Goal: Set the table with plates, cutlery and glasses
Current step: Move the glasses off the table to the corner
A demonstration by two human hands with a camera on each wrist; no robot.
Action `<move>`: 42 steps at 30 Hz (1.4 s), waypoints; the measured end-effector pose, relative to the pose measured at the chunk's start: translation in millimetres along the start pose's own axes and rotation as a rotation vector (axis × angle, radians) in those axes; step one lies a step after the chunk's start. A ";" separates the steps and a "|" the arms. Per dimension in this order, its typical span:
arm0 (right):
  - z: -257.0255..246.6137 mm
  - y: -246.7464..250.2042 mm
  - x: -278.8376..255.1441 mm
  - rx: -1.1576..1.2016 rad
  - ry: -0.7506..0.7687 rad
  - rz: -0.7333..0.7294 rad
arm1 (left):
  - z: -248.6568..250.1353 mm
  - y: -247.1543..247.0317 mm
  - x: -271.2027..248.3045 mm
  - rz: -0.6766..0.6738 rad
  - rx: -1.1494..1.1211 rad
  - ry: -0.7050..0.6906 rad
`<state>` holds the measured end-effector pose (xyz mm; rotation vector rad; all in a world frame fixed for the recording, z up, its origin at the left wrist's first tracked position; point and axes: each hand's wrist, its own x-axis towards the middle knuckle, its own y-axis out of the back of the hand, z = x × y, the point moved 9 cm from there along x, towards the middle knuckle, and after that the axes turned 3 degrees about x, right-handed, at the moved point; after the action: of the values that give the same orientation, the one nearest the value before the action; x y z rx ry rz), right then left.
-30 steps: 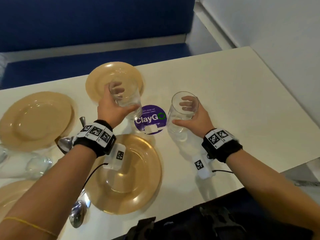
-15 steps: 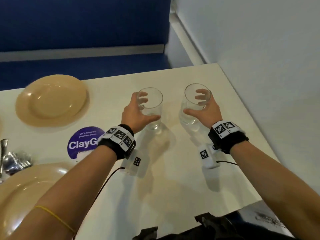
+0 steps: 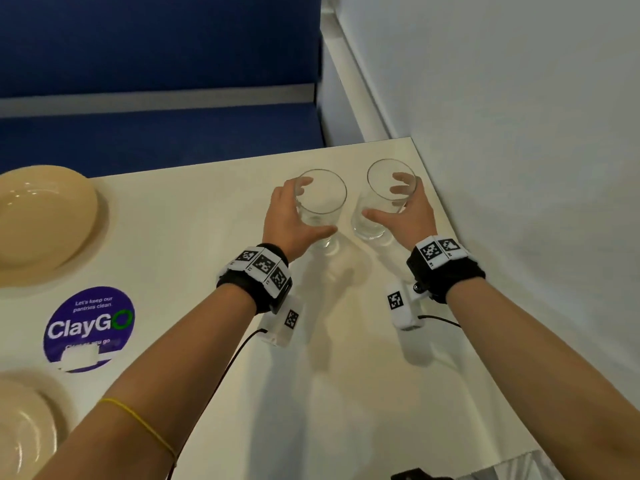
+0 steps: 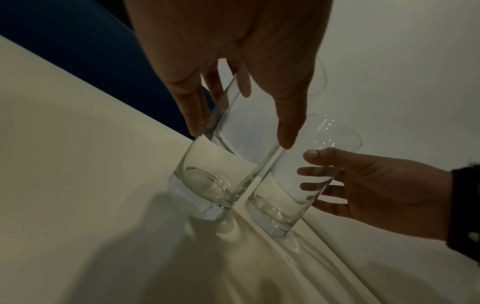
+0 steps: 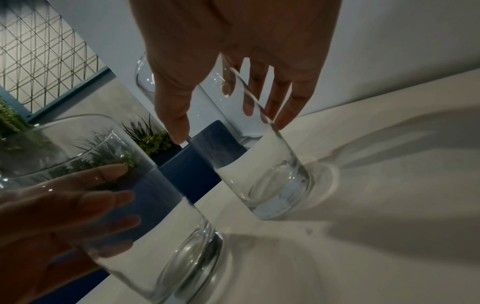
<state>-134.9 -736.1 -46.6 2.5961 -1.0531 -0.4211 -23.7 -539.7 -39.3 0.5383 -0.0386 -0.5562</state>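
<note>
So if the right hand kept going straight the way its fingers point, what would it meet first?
Likely the white wall. The right hand grips its glass near the table's far right corner, so little lies between; depth is unclear.

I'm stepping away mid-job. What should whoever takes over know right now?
Left hand grips the left glass; right hand grips the right glass. Both glasses are upright, side by side at the table's far right corner; whether they rest on it is unclear. Two plates show at the left edge. Left: release the glasses. No cutlery is in view.
</note>
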 end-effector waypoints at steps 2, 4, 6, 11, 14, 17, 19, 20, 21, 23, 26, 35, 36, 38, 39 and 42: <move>0.4 5.8 8.2 0.016 0.000 0.007 | 3.5 0.0 9.0 0.032 0.014 0.001; -0.6 9.1 16.0 0.017 0.000 0.003 | 5.4 0.5 15.9 0.052 -0.012 0.037; -3.0 9.0 22.8 0.013 0.003 -0.015 | 7.8 -1.3 21.7 0.056 -0.033 0.069; -6.8 2.2 27.9 0.021 0.013 -0.047 | 14.8 -11.9 28.9 0.045 -0.039 0.091; -7.6 -0.8 27.2 0.021 0.021 -0.050 | 17.6 -14.5 28.8 0.051 -0.032 0.090; -6.5 -1.5 26.7 0.012 0.025 -0.044 | 19.0 -16.4 27.1 0.058 -0.019 0.084; -6.2 -2.3 26.0 0.001 0.026 -0.043 | 19.3 -18.0 25.9 0.054 -0.010 0.078; -6.1 -2.6 25.6 -0.002 0.027 -0.042 | 19.5 -18.6 25.3 0.053 -0.007 0.076; -6.1 -2.5 25.2 -0.002 0.027 -0.040 | 19.9 -19.0 24.8 0.052 -0.004 0.075; -6.4 -2.9 24.3 -0.007 0.030 -0.040 | 20.2 -19.8 24.2 0.045 -0.004 0.072; -10.9 -2.7 18.9 -0.022 0.027 -0.042 | 19.0 -19.5 20.9 0.015 -0.027 0.071; -113.2 -30.7 -69.7 -0.273 0.406 0.086 | -13.1 85.8 -41.4 0.154 -0.039 0.052; -123.9 -50.6 -84.4 -0.268 0.432 0.062 | -21.5 106.9 -53.1 0.181 -0.022 0.047; -143.4 -101.3 -115.3 -0.238 0.482 -0.015 | -40.0 156.0 -78.8 0.248 0.002 0.039; -151.6 -130.4 -130.5 -0.223 0.505 -0.062 | -49.7 183.1 -92.5 0.284 0.010 0.032; -173.8 -225.1 -180.3 -0.221 0.560 -0.195 | -81.0 269.7 -135.7 0.382 0.029 0.003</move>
<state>-53.4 -424.7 52.2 2.4028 -0.5336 0.1434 7.9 -238.8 39.3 0.5434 -0.1436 -0.1827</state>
